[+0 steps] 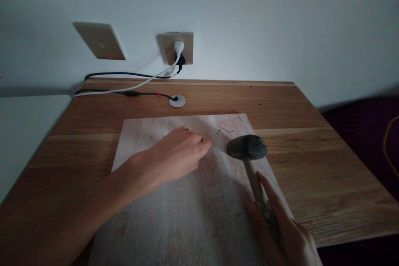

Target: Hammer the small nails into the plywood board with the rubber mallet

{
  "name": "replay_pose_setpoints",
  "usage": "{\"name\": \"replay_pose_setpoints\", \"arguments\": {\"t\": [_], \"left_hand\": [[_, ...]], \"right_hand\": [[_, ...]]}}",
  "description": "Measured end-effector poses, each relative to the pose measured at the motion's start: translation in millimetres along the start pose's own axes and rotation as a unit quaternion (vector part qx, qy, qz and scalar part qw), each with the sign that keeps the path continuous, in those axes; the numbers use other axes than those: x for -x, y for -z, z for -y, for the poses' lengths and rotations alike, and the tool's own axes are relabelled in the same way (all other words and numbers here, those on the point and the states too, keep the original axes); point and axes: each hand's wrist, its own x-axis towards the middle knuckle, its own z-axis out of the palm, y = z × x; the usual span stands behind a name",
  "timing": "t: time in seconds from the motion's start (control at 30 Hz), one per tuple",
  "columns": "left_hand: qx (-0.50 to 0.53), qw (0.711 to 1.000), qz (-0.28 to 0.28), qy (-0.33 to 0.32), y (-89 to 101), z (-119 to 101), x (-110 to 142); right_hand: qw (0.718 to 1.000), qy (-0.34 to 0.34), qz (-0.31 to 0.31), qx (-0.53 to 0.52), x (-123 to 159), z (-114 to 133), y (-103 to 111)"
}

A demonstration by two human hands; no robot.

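My right hand (282, 232) is wrapped round the wooden handle of a hammer (247, 148), index finger stretched along the shaft. The dark rounded hammer head rests on or just above a pale whitewashed board (174, 220). My left hand (179, 153) reaches across the board, its fingers pinched together at the tips just left of the hammer head. What they pinch is too small to make out. A few tiny nails (225, 131) lie on the board beyond the fingertips.
The board lies on a wooden table (314, 162) against a white wall. A wall socket (178, 48) holds a white and a black plug; their cables (124, 90) run left along the table's back edge. A round cable grommet (177, 100) sits behind the board.
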Motion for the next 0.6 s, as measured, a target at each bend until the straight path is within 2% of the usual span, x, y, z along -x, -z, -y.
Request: {"name": "replay_pose_setpoints", "arguments": {"t": [0.17,0.3,0.37,0.5,0.6], "left_hand": [[0.008,1.0,-0.006,0.003,7.4,7,-7],[0.098,0.994,-0.042,0.015,10.6,20,-18],[0.169,0.982,-0.079,0.025,8.6,29,-24],[0.278,0.946,-0.141,0.084,1.9,42,-31],[0.309,0.934,-0.154,0.095,-2.2,45,-33]], "right_hand": [[1.0,-0.011,0.016,-0.01,0,1,1],[0.999,-0.02,0.024,-0.012,-1,5,4],[0.999,-0.029,0.03,-0.005,-2,6,5],[0.999,-0.031,0.03,-0.021,-2,4,4],[0.999,-0.036,0.03,-0.027,-2,3,4]]}}
